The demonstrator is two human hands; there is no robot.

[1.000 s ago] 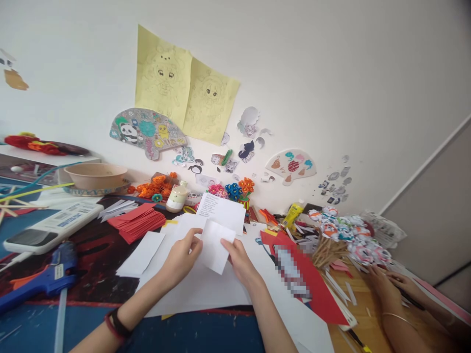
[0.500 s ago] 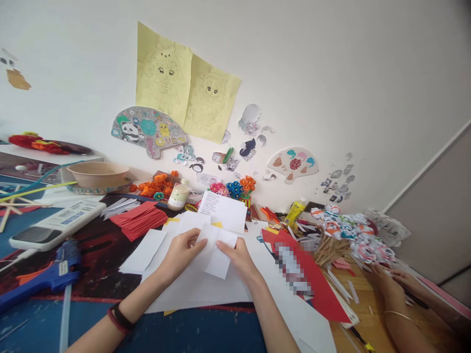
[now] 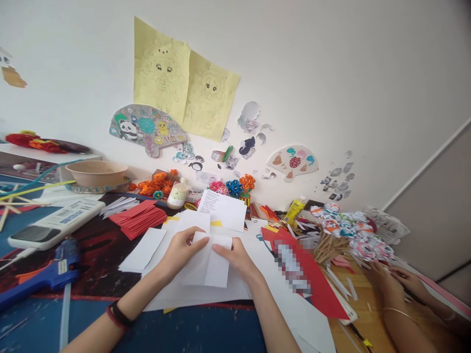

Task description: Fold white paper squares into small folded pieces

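The left hand [image 3: 186, 249], nearly closed, pinches a small white paper [image 3: 218, 267] near its top; the right hand [image 3: 235, 256] pinches it also, on the right side. The paper is above larger white sheets [image 3: 184, 296] on the tabletop [image 3: 206, 329]. Red papers [image 3: 142, 220] lie to the left.

Between the forearms [image 3: 147, 290], a bare blue strip of desk [image 3: 206, 328] at the near edge leaves room to pass. Left grip [image 3: 184, 250] and right grip [image 3: 236, 257], holding a white paper [image 3: 218, 270], block the middle. A glue gun [image 3: 61, 269] obstructs the left side, a bottle [image 3: 178, 195] and flowers [image 3: 234, 188] the back edge, another person's hand [image 3: 381, 279] the right.
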